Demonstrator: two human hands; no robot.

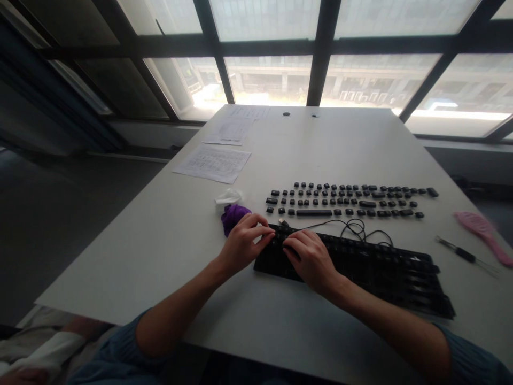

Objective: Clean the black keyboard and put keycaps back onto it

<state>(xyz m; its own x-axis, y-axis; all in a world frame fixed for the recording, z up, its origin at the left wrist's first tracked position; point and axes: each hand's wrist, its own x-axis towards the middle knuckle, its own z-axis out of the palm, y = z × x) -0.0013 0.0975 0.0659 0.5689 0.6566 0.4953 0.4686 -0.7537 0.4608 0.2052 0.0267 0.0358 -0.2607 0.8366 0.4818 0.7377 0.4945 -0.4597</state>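
A black keyboard (372, 270) lies at a slant near the table's front edge, with much of its surface dark and hard to make out. At its upper left corner, the thumb and fingertips of my left hand (243, 241) are pinched together; anything between them is too small to tell. My right hand (311, 258) rests just beside it over the keyboard's left part, fingers curled and closed, their tips partly hidden. Behind the keyboard, loose black keycaps lie in rows, among them a long space bar (314, 213). The keyboard's cable (356, 230) loops there, its USB plug (284, 222) near my hands.
A purple cloth (231, 218) and a crumpled white tissue (229, 197) lie beyond my left hand. To the right are a pink brush (476, 224) and a dark-handled wire tool (465, 253). Printed sheets (214, 163) lie far left. Another person's arm (60, 350) shows at lower left.
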